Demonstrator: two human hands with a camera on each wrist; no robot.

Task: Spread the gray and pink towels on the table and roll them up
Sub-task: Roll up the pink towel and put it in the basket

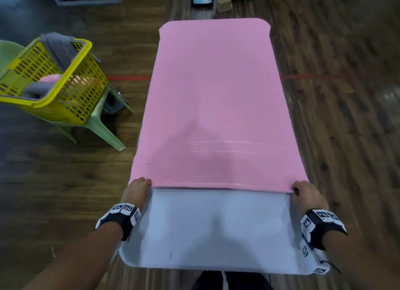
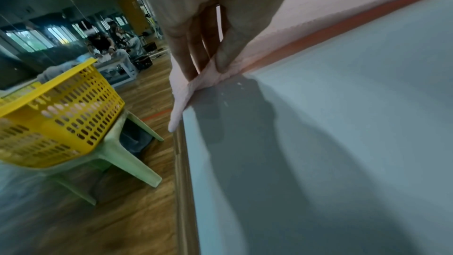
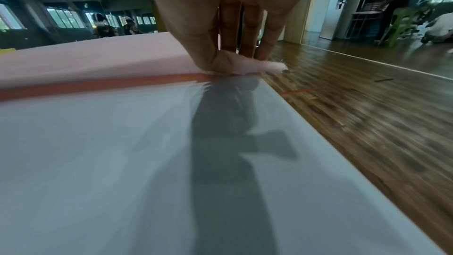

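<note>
A soft pink terry towel (image 1: 214, 99) lies spread flat along the white rectangular table (image 1: 212, 231), covering the far part of the tabletop and hanging a little over both long sides. Its near edge runs straight across the table, leaving the nearer strip of white surface bare.

The person's left hand (image 1: 138, 189) is at the near left corner of the towel. In the left wrist view the thumb (image 2: 229, 53) presses down on top of the cloth while the other fingers, held close together, sit behind it, so the corner is pinched between them right at the table's left edge; a small flap of towel droops past the edge below the fingertips.

The right hand (image 1: 306, 193) does the same at the near right corner. In the right wrist view its thumb (image 3: 208, 53) is on top of the bunched corner and three fingers, side by side, are behind it, the cloth squeezed between and poking out toward the table's right edge.

To the left, a yellow perforated plastic basket (image 1: 71, 90) sits on a pale green plastic chair (image 1: 104, 121), with gray and pink cloth inside.
</note>
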